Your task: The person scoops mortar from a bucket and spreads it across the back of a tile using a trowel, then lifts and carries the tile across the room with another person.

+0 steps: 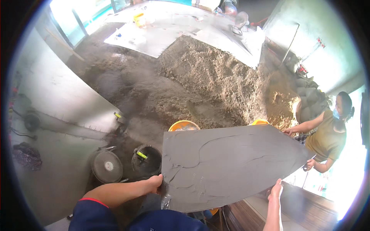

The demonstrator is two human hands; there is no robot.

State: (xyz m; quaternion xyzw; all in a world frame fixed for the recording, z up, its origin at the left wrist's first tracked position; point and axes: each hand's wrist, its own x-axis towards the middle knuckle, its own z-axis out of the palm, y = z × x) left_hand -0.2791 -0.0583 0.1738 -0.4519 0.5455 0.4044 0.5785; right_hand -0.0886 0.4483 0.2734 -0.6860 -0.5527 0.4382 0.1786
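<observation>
A large flat tile (231, 165), its top face coated with smooth grey mortar, hangs tilted in front of me. My left hand (155, 182) grips its left edge near the lower corner, with the fingers partly hidden underneath. On the near right edge, my right hand (275, 189) is closed round the rim. Across from me a co-worker (327, 131) in a mask and olive shirt has one hand at the tile's far right edge. The co-worker's other hand holds a small dark-handled tool (307, 166) by the pointed right end.
Two orange buckets (184, 124) stand partly behind the tile. Left of it are a dark bucket (146, 159) with a yellow-green level and a round fan-like thing (107, 166). Beyond lies rough sandy mortar (216, 81), with pale laid tiles (169, 23) farther back.
</observation>
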